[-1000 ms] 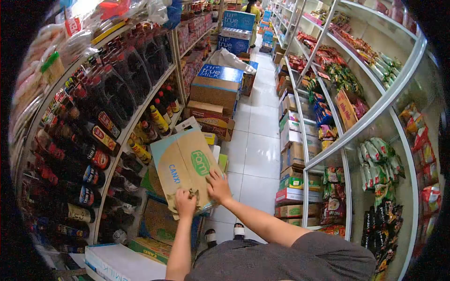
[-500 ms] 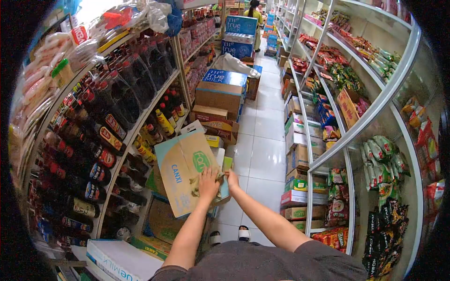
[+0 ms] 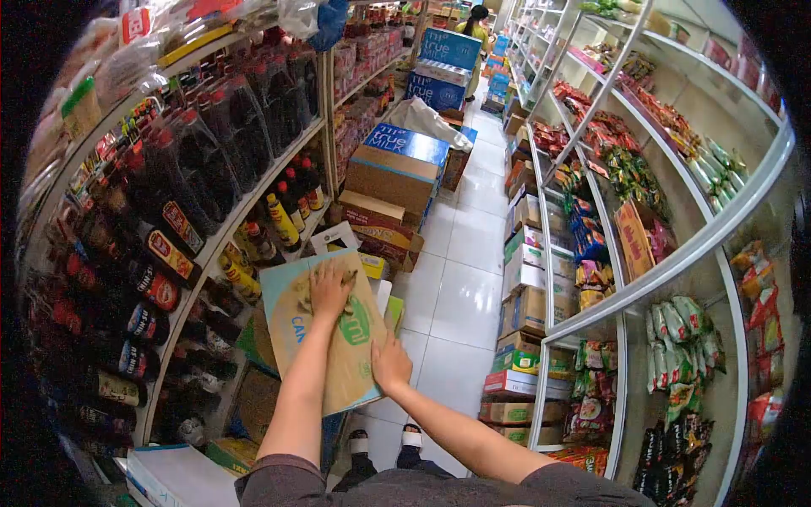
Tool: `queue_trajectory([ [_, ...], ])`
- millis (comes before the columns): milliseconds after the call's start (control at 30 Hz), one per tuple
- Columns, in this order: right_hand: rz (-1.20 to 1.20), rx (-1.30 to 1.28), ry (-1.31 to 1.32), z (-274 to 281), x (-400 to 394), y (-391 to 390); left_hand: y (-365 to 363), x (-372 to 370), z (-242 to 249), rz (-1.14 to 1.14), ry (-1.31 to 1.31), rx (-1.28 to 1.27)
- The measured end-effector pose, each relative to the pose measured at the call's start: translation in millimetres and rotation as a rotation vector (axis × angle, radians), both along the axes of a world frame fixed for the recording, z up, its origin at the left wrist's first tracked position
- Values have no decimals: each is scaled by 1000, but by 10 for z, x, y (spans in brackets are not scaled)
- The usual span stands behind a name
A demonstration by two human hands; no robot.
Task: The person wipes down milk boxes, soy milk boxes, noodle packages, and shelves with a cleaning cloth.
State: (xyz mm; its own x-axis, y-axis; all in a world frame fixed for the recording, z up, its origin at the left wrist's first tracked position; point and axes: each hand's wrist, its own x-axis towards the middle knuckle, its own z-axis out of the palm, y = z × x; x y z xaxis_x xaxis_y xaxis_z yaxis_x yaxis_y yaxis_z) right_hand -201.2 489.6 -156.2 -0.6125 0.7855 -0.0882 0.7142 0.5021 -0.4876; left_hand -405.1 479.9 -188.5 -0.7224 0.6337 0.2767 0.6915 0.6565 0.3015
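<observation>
A tan Fami cardboard carton (image 3: pixel 338 372) with light blue corners and a green logo lies tilted in front of me, on top of other boxes at the left shelf. My left hand (image 3: pixel 331 291) rests flat on its upper face with the fingers spread, partly covering the print. At the carton's right edge, my right hand (image 3: pixel 391 365) grips the side; some of its fingertips are hidden. Just beyond the carton are a yellow box (image 3: pixel 372 266) and a lime-green box edge (image 3: pixel 394 311).
Shelves of dark sauce bottles (image 3: pixel 160 291) line my left. Stacked cartons (image 3: pixel 390 177) stand ahead beside the tiled aisle (image 3: pixel 460 296). A glass-fronted shelf frame (image 3: pixel 667 262) with snack packets runs along my right. A person (image 3: pixel 477 38) stands far down the aisle.
The carton has shifted left and its print is laid out differently, with the logo now lower. My left hand has moved up and left across it; my right hand has come down and left along its edge.
</observation>
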Motion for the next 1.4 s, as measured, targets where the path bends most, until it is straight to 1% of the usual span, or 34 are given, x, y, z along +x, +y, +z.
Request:
queue_trajectory([
  [67, 13, -2, -8, 31, -14, 19, 115, -219, -5, 8, -19, 33],
  [133, 19, -17, -25, 33, -48, 7, 184, -450, -32, 81, 96, -136],
  [200, 20, 2, -45, 30, -27, 121, 121, -1043, -456, 162, 0, 164],
  [267, 17, 9, 8, -25, -44, 103, -177, -1210, -182, 341, -308, 116],
  [300, 20, 14, 15, 6, -74, 122, -333, -1395, -276, 391, -214, 39],
  [367, 12, -26, -36, 59, -50, 68, -694, -1780, -732, 449, -123, -55],
  [400, 18, -33, -40, 49, -45, 51, -831, -1947, -1032, 406, -33, -34],
  [433, 21, -15, -32, 34, -40, 55, -909, -1890, -996, 362, 54, -11],
  [467, 27, 9, -21, 29, -34, 68, -982, -1916, -905, 436, -138, -70],
  [500, 35, 12, -20, 34, -28, 75, -1035, -1877, -853, 443, -138, -67],
  [533, 28, 2, -34, 44, -34, 78, -1087, -1849, -785, 520, -455, 180],
  [600, 30, -13, -41, 68, -52, 71, -1197, -1712, -696, 607, -720, 494],
  [667, 6, -31, -59, 106, -55, 67, -1322, -1500, -766, 635, -856, 646],
  [733, 19, -33, -59, 81, -51, 65, -1483, -1223, -886, 660, -999, 764],
  [900, 21, -6, -61, 33, -44, 77, -1844, -223, -1256, 709, -1369, 918],
  [933, 21, -9, -58, 26, -49, 84, -1910, -5, -1336, 727, -1418, 948],
  [1000, 12, 9, -64, -8, -47, 79, -2035, 396, -1336, 765, -1499, 999],
  [1100, 2, 60, -17, -35, -51, 67, -2205, 932, -1338, 818, -1548, 1121],
  [1200, -5, 44, -16, 25, -46, 58, -2293, 1452, -1252, 852, -1571, 1342],
  [1233, -14, 58, -12, 1, -46, 60, -2285, 1582, -1169, 843, -1594, 1484],
  [1300, -2, 76, 34, -43, -29, 61, -2147, 1762, -983, 709, -1629, 1825],
  [1400, -7, 55, -31, -31, -39, 62, -1780, 1936, -588, 130, -1626, 2174],
])
